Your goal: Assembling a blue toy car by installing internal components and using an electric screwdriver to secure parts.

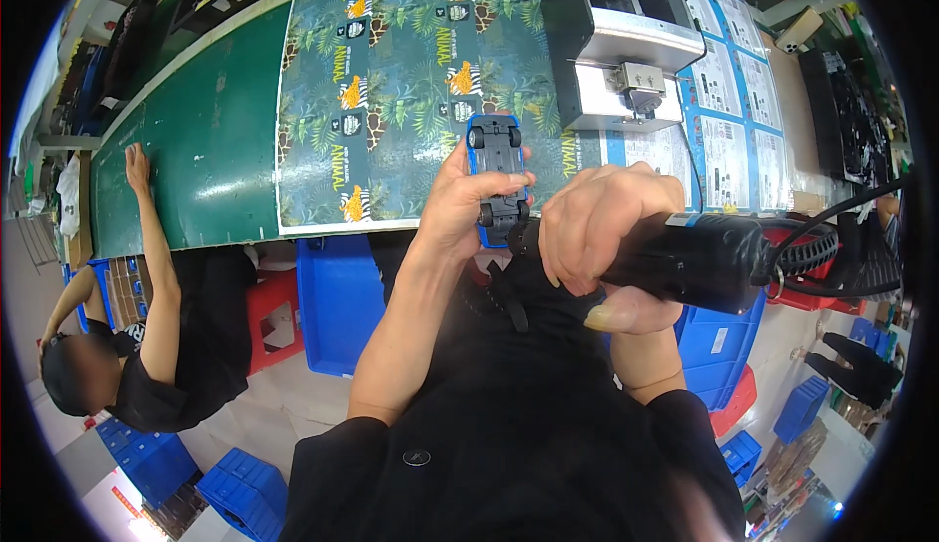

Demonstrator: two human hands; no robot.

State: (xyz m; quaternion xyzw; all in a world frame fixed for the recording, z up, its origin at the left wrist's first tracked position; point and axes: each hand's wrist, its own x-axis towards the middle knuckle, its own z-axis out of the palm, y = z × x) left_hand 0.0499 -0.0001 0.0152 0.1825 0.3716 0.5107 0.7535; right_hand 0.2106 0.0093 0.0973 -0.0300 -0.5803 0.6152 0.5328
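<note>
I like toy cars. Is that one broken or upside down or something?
Upside down, yes: the blue toy car is held belly-up in the left hand, its black underside and wheels showing. The right hand holds a black power screwdriver against its near end. No damage is visible.

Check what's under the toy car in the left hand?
Under the toy car: left hand, then jungle-print sheet on the green table. Car's top side is hidden.
</note>
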